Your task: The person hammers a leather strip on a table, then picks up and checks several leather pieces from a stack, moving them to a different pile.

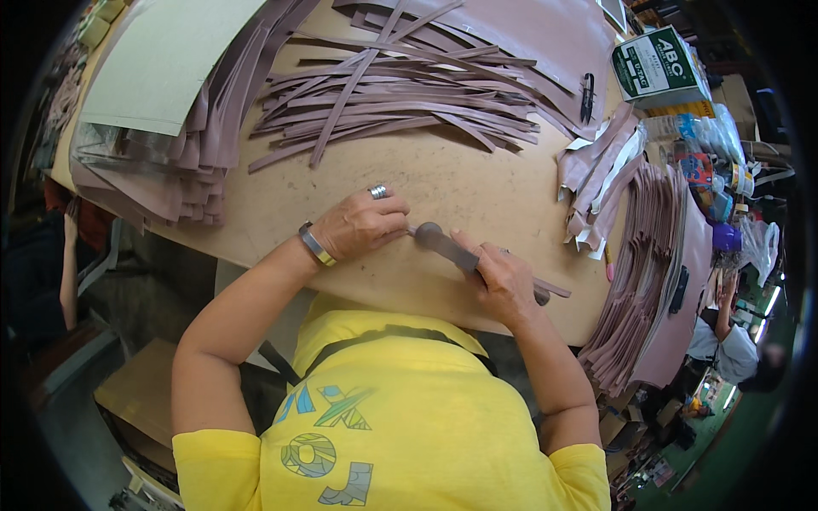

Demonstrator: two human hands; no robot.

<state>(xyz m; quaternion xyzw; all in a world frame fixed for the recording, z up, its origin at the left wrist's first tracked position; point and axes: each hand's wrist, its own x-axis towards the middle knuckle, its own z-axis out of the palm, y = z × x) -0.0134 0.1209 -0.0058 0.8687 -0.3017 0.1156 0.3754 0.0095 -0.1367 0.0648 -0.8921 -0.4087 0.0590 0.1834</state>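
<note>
My right hand (504,277) is closed round a shoemaker's hammer (452,250), dark grey with a rounded head pointing toward my left hand. Beyond my right fingers, the end of a mauve leather-like strip (554,289) sticks out to the right. Close to the hammer's head, my left hand (365,223) is closed in a pinch. A short bit of the strip shows at its fingertips; most of the strip is hidden by the hammer and my right hand. Both hands are over the near part of the table (332,183).
Many loose mauve strips (383,102) lie across the table ahead. At left is a stack of mauve sheets (187,162) under a pale green board (162,64). Bundled mauve pieces (635,281), a black pen (587,98) and a green-white box (660,68) lie at right.
</note>
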